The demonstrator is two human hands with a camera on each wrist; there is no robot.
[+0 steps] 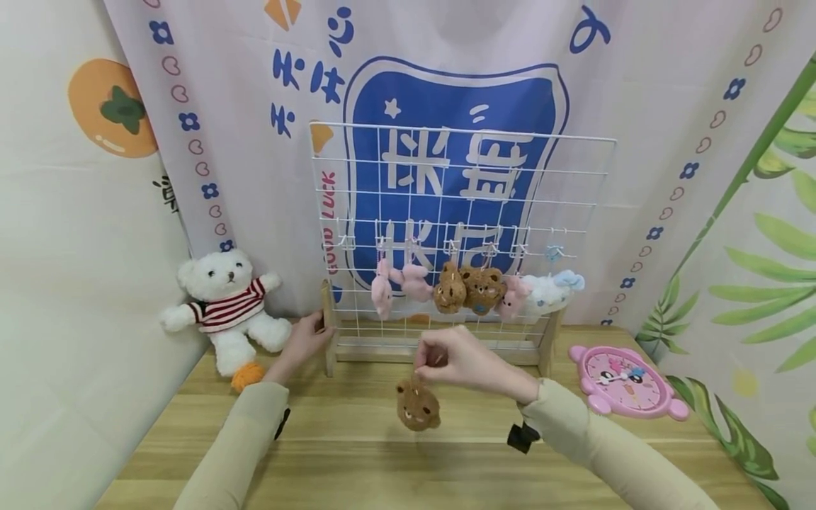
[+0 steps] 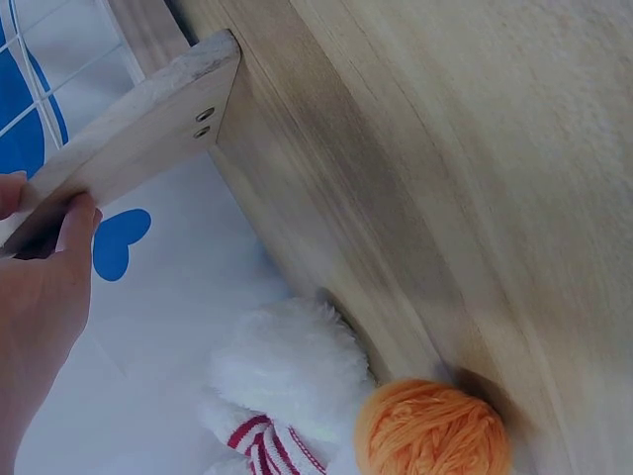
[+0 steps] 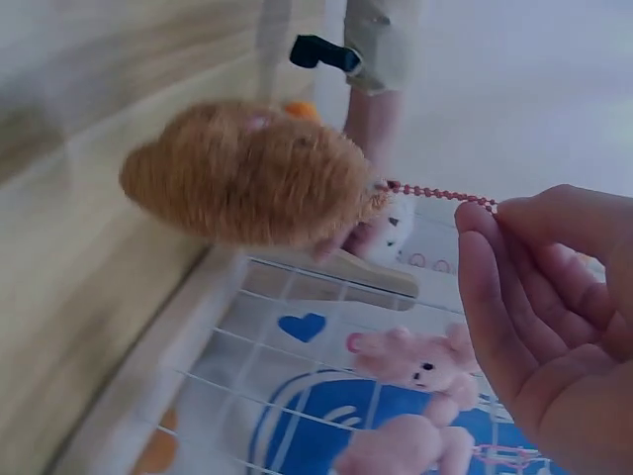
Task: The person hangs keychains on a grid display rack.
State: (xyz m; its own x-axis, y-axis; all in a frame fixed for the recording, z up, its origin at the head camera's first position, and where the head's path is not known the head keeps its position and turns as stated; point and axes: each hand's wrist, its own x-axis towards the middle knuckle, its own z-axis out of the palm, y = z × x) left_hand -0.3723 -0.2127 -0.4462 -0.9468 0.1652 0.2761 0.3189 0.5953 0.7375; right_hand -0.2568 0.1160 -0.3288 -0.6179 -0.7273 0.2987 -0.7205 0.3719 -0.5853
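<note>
My right hand pinches the bead chain of a brown plush bear keychain, which dangles above the table in front of the rack. From the right wrist view the bear's fuzzy body hangs off the chain between thumb and forefinger. My left hand grips the left wooden post of the stand, thumb on one side and fingers on the other. White wire grid rises from this stand. On its hooks hang pink plush charms, brown bear charms and a white-and-blue one.
A white teddy bear in a striped sweater sits left of the stand, an orange yarn ball by its foot. To the right lies a pink clock on the wooden table. Printed cloth hangs behind.
</note>
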